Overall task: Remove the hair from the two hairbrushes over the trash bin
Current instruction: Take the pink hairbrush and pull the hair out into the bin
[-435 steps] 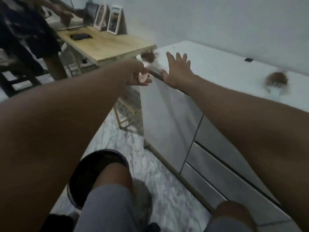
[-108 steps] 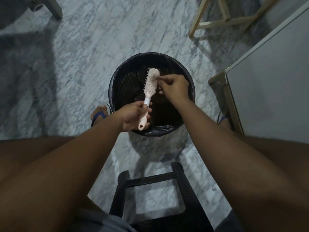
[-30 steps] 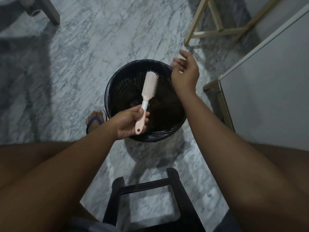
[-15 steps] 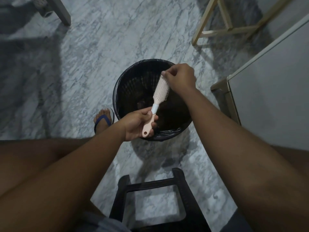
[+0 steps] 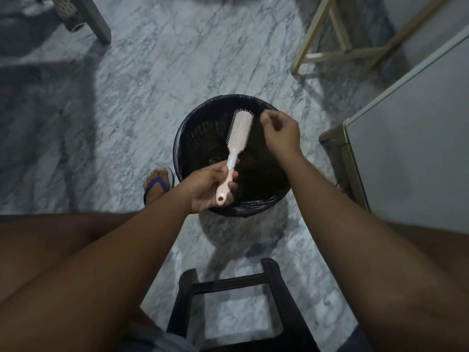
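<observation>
My left hand point(image 5: 206, 188) grips the pink handle of a pale hairbrush point(image 5: 238, 134), holding it tilted over a black round trash bin point(image 5: 200, 118) lined with a dark bag. The brush's bristle head looks bare of hair. My right hand point(image 5: 280, 134) hovers just right of the brush head over the bin, fingers curled with thumb and fingertips pinched; any hair between them is too fine to see. Dark clumps lie at the bottom of the bin. The second hairbrush is out of view.
A white cabinet point(image 5: 411, 138) stands at the right, its corner close to the bin. Wooden table legs point(image 5: 327, 34) rise at the top right. A black plastic stool point(image 5: 241, 308) sits between my knees. My sandalled foot point(image 5: 157, 185) rests left of the bin on the marble floor.
My right hand has pulled away from the brush head to the right. The brush now tilts more upright with its bristle side facing up.
</observation>
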A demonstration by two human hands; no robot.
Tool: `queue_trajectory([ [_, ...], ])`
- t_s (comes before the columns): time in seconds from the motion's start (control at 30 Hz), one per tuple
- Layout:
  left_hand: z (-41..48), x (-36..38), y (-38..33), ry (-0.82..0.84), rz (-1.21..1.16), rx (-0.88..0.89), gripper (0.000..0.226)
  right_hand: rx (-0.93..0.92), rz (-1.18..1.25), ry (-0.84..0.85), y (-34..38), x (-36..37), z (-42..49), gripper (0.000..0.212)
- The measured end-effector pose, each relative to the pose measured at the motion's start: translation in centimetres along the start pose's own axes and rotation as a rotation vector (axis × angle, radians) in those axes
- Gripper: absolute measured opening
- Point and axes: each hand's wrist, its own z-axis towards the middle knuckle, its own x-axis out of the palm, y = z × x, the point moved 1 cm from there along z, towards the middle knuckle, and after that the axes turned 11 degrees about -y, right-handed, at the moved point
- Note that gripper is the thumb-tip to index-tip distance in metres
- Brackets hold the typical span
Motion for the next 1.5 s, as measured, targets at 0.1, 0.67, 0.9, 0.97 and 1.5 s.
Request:
queue_trajectory([
  [0.1, -0.1, 0.2, 0.1, 0.019, 0.090, -0.004, 0.038, 0.025, 0.051, 0.078, 0.6, 0.2, -0.1, 0.046],
  [0.67, 0.3, 0.1, 0.6, -0.043, -0.002, -0.001, 0.039, 0.123, 0.143, -0.163, 3.1, 0.3, 0.8, 0.034],
  [0.9, 0.4, 0.3, -0.2, -0.049, -0.056, 0.031, 0.042, -0.055, -0.124, 0.091, 2.5, 0.4, -1.2, 0.022],
  [0.97, 0.3, 0.4, -0.3, -0.043, -0.051, 0.033, 0.041, -0.093, -0.097, 0.176, 2.0, 0.4, -1.9, 0.030],
  [1.5, 0.6, 0.2, -0.8, -0.051, -0.004, 0.023, 0.036, -0.136, -0.102, -0.071, 1.8, -0.8, -0.9, 0.014],
])
